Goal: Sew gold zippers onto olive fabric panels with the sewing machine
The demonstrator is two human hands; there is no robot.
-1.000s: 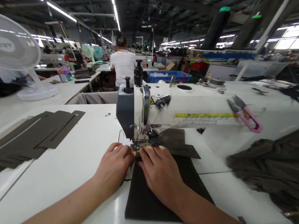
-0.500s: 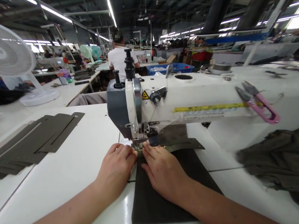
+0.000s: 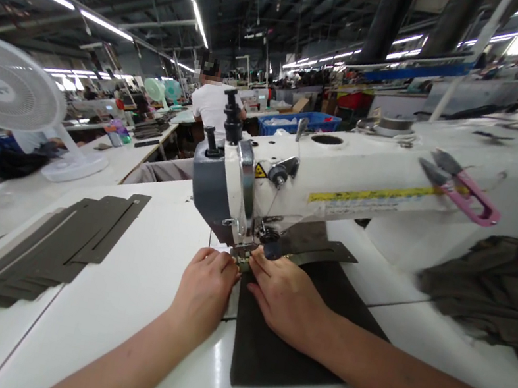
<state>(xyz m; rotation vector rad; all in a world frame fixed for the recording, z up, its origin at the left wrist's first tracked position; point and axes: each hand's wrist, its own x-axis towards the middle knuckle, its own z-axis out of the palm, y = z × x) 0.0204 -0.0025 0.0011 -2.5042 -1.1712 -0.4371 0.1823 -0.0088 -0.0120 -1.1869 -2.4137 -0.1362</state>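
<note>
A white sewing machine [image 3: 342, 175] stands on the white table [image 3: 131, 292]. A dark olive fabric piece [image 3: 276, 351] lies under its presser foot [image 3: 243, 255]. My right hand [image 3: 288, 299] lies flat on this fabric, fingers stretched toward the foot. My left hand [image 3: 205, 288] rests just left of the foot, fingers curled down against the fabric's left edge. Both hands' fingertips nearly meet at the needle.
A stack of dark cut fabric pieces [image 3: 49, 244] lies on the table's left. Pink thread snips [image 3: 465, 187] sit on the machine arm. A heap of olive cloth [image 3: 497, 289] is at right. A white fan [image 3: 10, 93] stands far left; a person in white [image 3: 212, 105] sits behind.
The view has shifted a little. Both hands have stayed at the presser foot, holding the fabric, with the fingers edging slightly closer to the needle.
</note>
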